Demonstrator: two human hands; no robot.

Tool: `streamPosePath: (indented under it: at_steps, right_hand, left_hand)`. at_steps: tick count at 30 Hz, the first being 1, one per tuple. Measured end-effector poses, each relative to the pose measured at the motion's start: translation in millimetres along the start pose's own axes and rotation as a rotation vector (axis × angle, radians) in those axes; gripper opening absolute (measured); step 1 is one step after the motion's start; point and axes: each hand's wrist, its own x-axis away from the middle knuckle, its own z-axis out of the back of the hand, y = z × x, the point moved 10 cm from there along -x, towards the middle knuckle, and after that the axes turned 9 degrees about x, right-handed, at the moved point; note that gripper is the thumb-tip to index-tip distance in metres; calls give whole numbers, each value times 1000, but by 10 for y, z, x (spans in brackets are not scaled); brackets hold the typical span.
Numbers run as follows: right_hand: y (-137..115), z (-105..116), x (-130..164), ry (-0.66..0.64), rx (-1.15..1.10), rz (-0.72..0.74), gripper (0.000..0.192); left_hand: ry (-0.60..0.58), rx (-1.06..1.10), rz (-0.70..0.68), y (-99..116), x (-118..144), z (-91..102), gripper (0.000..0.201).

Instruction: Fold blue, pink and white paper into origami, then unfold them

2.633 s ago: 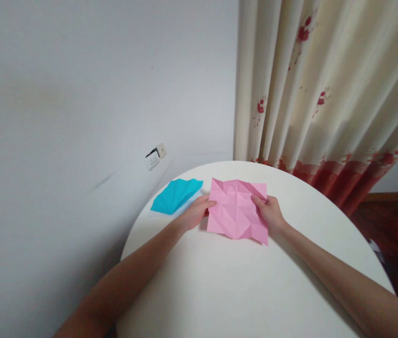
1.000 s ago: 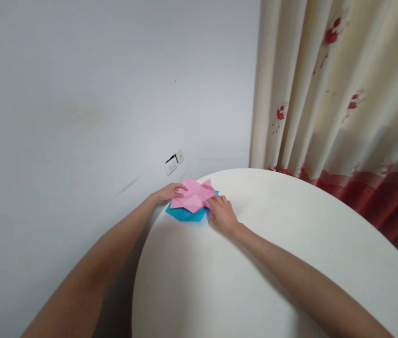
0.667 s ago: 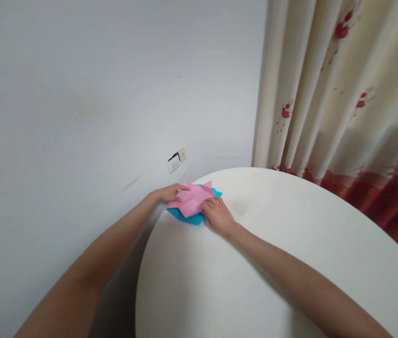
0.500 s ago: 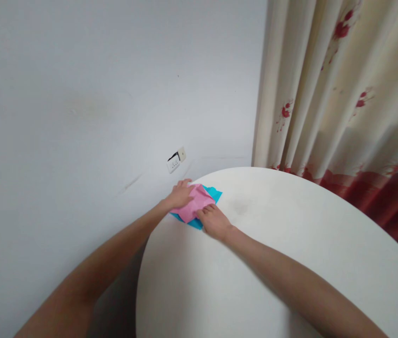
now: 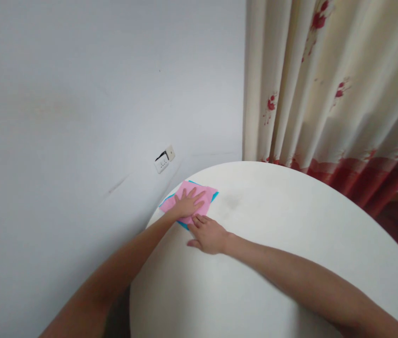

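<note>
A thin pink sheet [image 5: 206,193], paper or cloth I cannot tell, lies spread near the far left edge of the round white table [image 5: 276,211]. Under it is a blue sheet [image 5: 183,226], showing only as strips and corners around the pink one. My left hand [image 5: 187,205] rests flat on the pink sheet with its fingers spread. At the near corner of the sheets is my right hand [image 5: 210,235], its fingertips on the pink edge and its thumb held apart over the tabletop. Nothing shows in its grasp.
A pale wall [image 5: 79,141] runs close along the table's left side, with a loose socket plate [image 5: 161,163] on it. Behind the table hang cream curtains [image 5: 293,94] with red flowers and a red hem. A grey smudge [image 5: 232,202] marks the tabletop right of the sheets.
The pink sheet has gone from crumpled to flatter and wider, covering more of the blue one. My left hand has moved onto its middle; my right hand has opened at the near corner.
</note>
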Motion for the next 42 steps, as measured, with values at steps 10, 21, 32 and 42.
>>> streamPosePath:
  at_steps: [10,21,32,42]
  right_hand:
    - [58,-4,29,-40,-27,-20,67]
    - [315,86,121,-32,-76,68,52]
    - [1326,149,908,-14,-77,-404,48]
    - [2194,349,1909,-62,67,-797,42]
  left_hand:
    - [85,5,-87,211,-95,133,54]
    - [79,-82,-66,-36,256,81,54]
    - [94,-5,99,-193,-312,177,58]
    - [403,66,-98,709,-178,937,55]
